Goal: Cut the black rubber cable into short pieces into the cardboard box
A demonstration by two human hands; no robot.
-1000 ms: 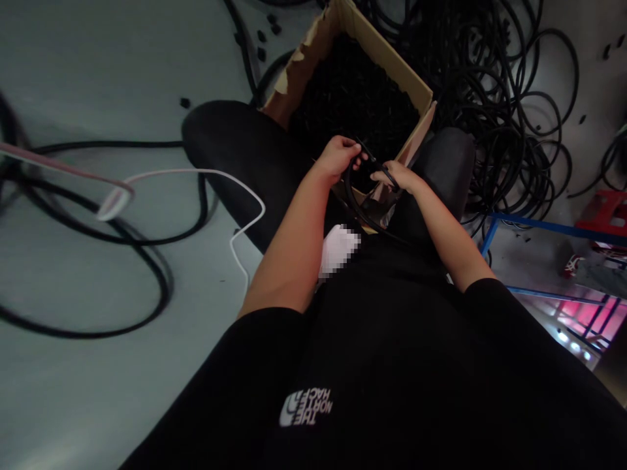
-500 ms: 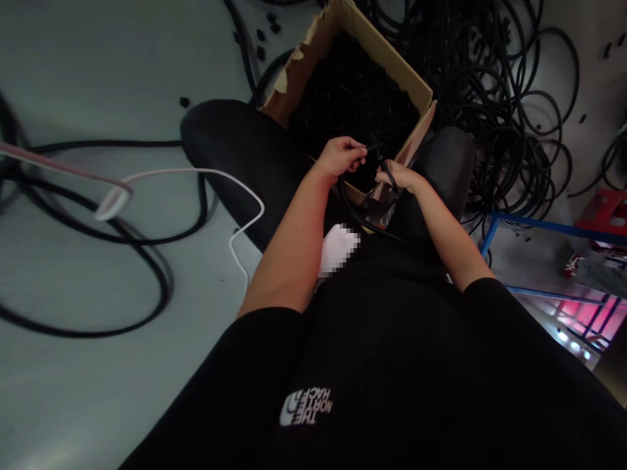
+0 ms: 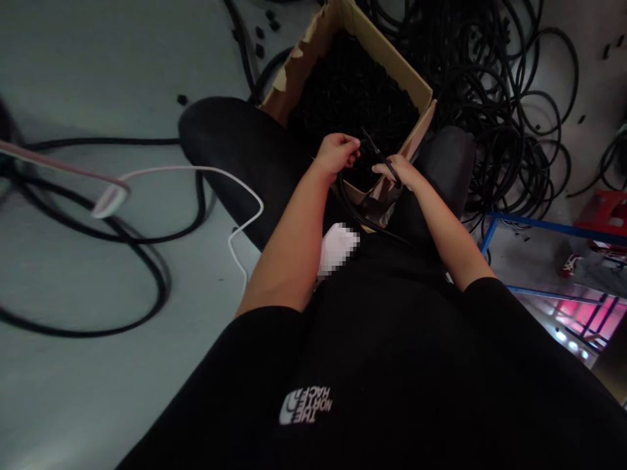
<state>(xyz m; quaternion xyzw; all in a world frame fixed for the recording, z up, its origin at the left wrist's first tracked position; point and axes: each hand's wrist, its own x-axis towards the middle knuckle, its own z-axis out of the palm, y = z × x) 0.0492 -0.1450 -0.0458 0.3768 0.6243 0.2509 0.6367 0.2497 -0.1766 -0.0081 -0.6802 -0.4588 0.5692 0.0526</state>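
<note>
My left hand (image 3: 337, 153) is closed round a black rubber strip (image 3: 350, 202), which curves down from it toward my lap. Just to the right, my right hand (image 3: 400, 172) holds black-handled scissors (image 3: 377, 150), their blades pointing up and left over the box. The blades and the left fingertips are a small gap apart. Beneath both hands stands an open cardboard box (image 3: 396, 55) between my legs, with many small black pieces (image 3: 350, 85) inside. The strip's end at my left fingers is too dark to make out.
Tangled black strips (image 3: 490, 98) lie on the floor right of the box. Long black loops (image 3: 161, 281) and a white cable (image 3: 215, 171) run at the left. A blue metal frame (image 3: 539, 225) and a red stool (image 3: 605, 212) stand at the right.
My left hand has shifted slightly left and up. The scissors have separated from the left fingertips, and their blades look more closed together than before.
</note>
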